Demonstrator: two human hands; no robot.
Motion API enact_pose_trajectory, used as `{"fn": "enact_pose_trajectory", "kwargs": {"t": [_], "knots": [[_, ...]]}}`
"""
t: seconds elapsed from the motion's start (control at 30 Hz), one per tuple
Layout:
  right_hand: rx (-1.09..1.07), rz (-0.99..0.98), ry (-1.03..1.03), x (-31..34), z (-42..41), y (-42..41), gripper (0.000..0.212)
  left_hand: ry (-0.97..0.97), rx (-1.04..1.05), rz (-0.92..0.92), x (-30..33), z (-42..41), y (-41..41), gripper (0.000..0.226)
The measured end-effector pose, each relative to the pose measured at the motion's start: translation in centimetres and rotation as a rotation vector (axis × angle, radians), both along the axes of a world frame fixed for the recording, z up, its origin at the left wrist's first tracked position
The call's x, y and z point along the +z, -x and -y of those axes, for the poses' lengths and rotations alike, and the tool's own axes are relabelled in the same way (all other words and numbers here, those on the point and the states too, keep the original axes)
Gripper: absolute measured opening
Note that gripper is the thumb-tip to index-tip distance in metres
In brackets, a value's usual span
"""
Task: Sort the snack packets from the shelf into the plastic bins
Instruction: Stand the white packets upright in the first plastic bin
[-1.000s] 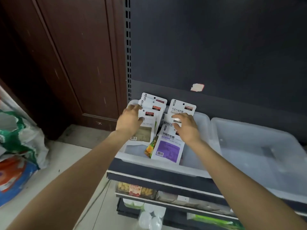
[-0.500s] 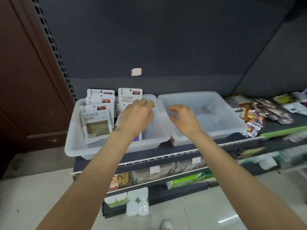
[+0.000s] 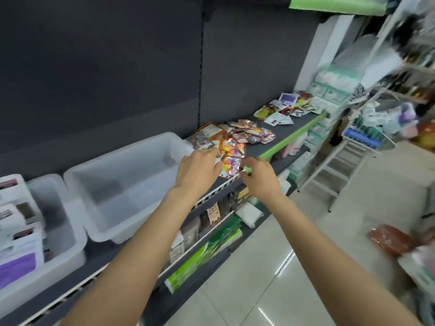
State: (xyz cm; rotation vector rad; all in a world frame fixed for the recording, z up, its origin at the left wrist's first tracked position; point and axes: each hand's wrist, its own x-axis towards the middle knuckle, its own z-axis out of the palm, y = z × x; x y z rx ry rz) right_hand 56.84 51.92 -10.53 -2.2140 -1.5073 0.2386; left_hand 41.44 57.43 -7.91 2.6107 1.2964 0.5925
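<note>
Both hands reach over the front edge of the dark shelf (image 3: 286, 137), just right of the empty clear bin (image 3: 131, 184). The left hand (image 3: 200, 169) lies palm down with its fingers bent forward, the tips touching the near edge of a shiny multicoloured snack packet (image 3: 231, 166) that sits at the shelf's lip; whether it actually has hold of the packet cannot be told, since the fingertips hide the contact. The right hand (image 3: 260, 176) hovers just beside that same packet on its right, fingers curled inward, with nothing clearly gripped. A second, similar foil packet (image 3: 234, 147) lies just behind the first, and a loose pile of foil packets (image 3: 251, 132) spreads further along the shelf. Well apart to the right, another heap of packets (image 3: 286, 107) rests near the shelf's far end. At the far left stands the other bin (image 3: 70, 234), holding upright white packets (image 3: 20, 245), one with a purple label.

Half a second ago the hands were over the two bins, the left above the filled one and the right at the rim of the empty one; they have since moved right to the loose packets, and the view has swung right with them, pushing the filled bin to the frame's edge
</note>
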Motion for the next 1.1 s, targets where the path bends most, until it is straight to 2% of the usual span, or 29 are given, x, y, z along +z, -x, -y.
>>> {"fn": "enact_pose_trajectory", "kwargs": {"t": [0.17,0.4,0.53,1.1], "knots": [[-0.065,0.005,0.077,0.0,0.7,-11.7,0.035,0.183,-0.176,-0.011,-0.3,-1.9,-11.4,0.03],[-0.176,-0.029,0.101,-0.5,0.3,-24.1,0.04,0.252,-0.254,-0.093,-1.4,-5.3,-23.4,0.031],[-0.228,-0.066,0.09,-0.9,-1.1,-30.3,0.037,0.325,-0.318,-0.053,-2.5,-8.5,-29.4,0.029],[-0.283,-0.043,0.036,0.7,-18.9,-54.2,0.037,0.348,-0.405,0.129,-1.6,-27.0,-54.7,0.026]]}}
